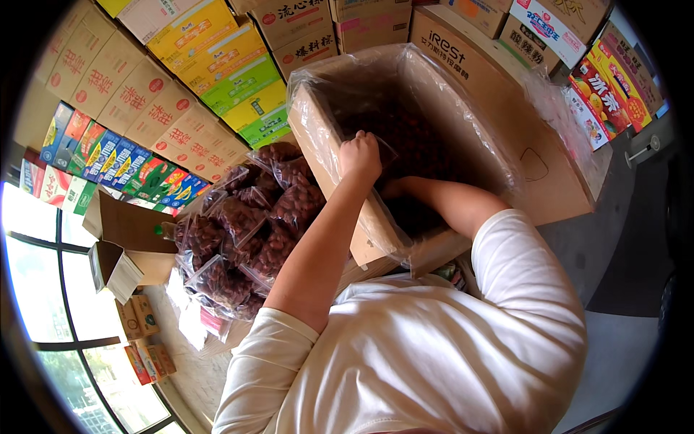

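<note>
A large cardboard box (316, 119), lined with clear plastic, stands in front of me with dark red dates (412, 141) in its shadowed bottom. My left hand (361, 155) is closed just inside the box's left wall. From its fingers a bit of clear plastic bag (388, 152) shows, dim against the dates. My right hand (394, 189) reaches down into the box beside and below the left one; shadow hides its fingers. Left of the box, several clear bags filled with dates (242, 220) lie in a heap.
Stacked cartons (137, 98) line the far left, with yellow and green boxes (231, 79) beside them. A big flat carton (535, 155) is behind the box on the right. An opened cardboard box (137, 231) stands left of the bags, near a window (79, 289).
</note>
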### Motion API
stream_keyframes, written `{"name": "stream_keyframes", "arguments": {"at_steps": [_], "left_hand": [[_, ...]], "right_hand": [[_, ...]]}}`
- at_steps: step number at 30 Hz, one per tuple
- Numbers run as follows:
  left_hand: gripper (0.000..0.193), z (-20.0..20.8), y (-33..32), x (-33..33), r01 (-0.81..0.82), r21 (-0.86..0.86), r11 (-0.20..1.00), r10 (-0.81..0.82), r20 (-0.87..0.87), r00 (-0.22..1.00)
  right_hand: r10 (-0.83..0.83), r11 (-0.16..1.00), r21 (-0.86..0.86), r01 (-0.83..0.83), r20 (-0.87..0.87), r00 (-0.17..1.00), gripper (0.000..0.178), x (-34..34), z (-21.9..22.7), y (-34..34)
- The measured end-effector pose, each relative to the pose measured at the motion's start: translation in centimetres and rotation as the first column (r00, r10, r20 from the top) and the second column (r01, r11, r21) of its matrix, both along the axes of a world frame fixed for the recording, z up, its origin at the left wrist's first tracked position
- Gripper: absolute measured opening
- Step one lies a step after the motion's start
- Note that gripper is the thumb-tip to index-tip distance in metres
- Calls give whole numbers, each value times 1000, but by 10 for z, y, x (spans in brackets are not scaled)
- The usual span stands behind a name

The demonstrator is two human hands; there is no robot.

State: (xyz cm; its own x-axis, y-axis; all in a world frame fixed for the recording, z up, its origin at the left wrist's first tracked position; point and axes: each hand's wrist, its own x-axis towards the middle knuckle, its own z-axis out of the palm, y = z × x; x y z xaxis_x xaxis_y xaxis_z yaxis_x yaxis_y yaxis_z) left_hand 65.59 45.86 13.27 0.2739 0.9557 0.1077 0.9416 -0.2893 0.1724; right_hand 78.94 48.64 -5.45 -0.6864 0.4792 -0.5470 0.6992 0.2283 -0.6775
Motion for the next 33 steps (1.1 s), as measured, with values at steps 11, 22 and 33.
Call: {"name": "stream_keyframes", "arguments": {"at_steps": [11, 22, 33], "left_hand": [[24, 1, 0, -1, 8, -24, 1000, -9, -36, 999], [20, -3, 1, 0, 28, 26, 999, -29, 19, 999], [20, -3, -1, -1, 24, 28, 999, -24, 18, 1000]], "right_hand": [[19, 996, 86, -11, -101, 995, 71, -12, 24, -16], [-24, 1000, 19, 24, -10, 1000, 84, -9, 37, -18], [1, 997, -78, 0, 10, 1000, 85, -18, 44, -26]]}}
